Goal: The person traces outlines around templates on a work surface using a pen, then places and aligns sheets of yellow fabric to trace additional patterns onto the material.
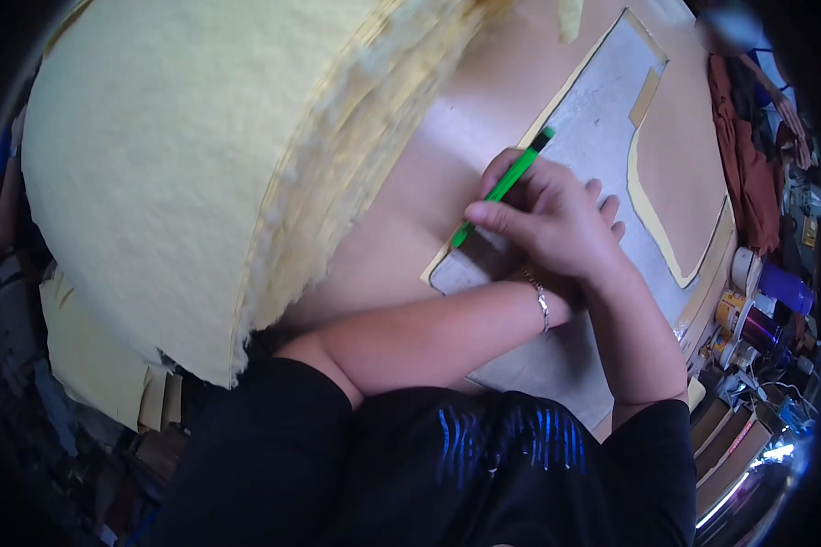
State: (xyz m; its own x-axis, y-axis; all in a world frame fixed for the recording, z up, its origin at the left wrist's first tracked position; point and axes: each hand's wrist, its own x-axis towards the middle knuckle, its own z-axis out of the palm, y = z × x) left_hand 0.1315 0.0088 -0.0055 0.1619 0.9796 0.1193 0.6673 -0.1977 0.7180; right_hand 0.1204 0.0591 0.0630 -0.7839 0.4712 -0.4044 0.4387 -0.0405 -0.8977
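My right hand (pixel 552 214) is closed round a green pen (pixel 511 182), whose lower end is at the left edge of a grey flat template (pixel 584 105). Beneath it my left hand (pixel 610 210) rests on the template, mostly hidden by my right hand and forearm; its visible fingers are spread. My forearms cross. Pale yellow strips (pixel 641 196) border the template, which lies over a smooth tan sheet (pixel 392 237).
A large, thick pale yellow stack with ragged edges (pixel 173 164) rises at the left. Along the right edge are reddish-brown cloth (pixel 743 164), a purple container (pixel 784 290), a yellow tin (pixel 730 310) and clutter. Another person's hand (pixel 787 111) shows at the upper right.
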